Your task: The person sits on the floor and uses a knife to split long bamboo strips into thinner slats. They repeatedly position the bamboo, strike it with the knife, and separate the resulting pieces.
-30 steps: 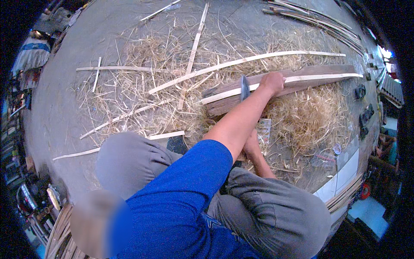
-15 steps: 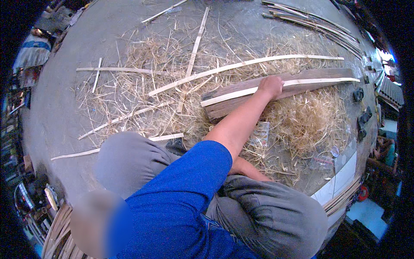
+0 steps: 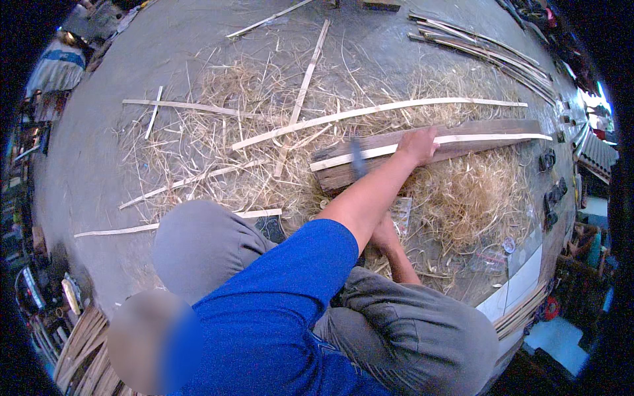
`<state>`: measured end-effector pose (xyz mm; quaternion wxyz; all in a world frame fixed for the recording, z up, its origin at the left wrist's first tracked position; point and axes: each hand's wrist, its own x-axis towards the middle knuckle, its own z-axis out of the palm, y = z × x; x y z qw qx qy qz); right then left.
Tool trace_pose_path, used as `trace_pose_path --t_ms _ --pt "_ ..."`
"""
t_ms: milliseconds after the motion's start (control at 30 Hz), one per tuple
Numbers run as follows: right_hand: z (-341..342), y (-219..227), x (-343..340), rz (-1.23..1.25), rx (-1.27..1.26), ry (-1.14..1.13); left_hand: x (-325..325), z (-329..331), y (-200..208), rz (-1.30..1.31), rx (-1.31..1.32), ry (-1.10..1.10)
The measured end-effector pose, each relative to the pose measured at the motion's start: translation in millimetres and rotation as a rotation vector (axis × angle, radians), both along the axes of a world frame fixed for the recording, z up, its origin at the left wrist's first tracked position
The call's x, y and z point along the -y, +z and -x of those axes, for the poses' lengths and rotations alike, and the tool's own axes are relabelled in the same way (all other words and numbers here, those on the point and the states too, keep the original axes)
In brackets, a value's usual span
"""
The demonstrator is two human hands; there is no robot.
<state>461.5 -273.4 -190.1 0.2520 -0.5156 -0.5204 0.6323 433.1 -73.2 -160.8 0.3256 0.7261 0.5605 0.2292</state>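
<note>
My left hand (image 3: 416,146) reaches across to the right, its fingers closed over a long pale bamboo strip (image 3: 489,138), pressing it on a weathered wooden board (image 3: 338,177). Under my left forearm, my right hand (image 3: 384,233) is partly hidden and looks closed. Beyond the forearm a blurred dark knife blade (image 3: 357,158) crosses the strip near its left end. It lines up with my right hand, though its handle is out of sight. Another pale strip (image 3: 376,109) lies just beyond the board.
Curly shavings (image 3: 472,198) are heaped right of my hands and scattered around the board. Several loose strips (image 3: 307,76) lie on the grey floor (image 3: 86,171). A bundle of strips (image 3: 485,49) is at the far right. Dark sandals (image 3: 555,198) sit at the right.
My right hand has come forward from near my lap, and the dark blade now shows over the strip. My left hand keeps its place on the strip. The view has shifted slightly.
</note>
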Motion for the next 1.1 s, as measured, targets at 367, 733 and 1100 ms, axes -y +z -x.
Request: trace_pose_path --t_ms 367,733,1100 --pt "30.1 44.6 31.7 0.061 0.097 0.226 0.8 -1.6 -4.4 -0.037 0.038 0.008" --pt "13.9 13.6 -3.4 0.018 0.034 -0.183 -21.3 0.1 -31.8 -0.014 -0.053 -0.015" --pt "38.0 86.8 14.7 0.057 0.186 0.224 -15.8 0.1 -8.9 0.078 -0.078 -0.076"
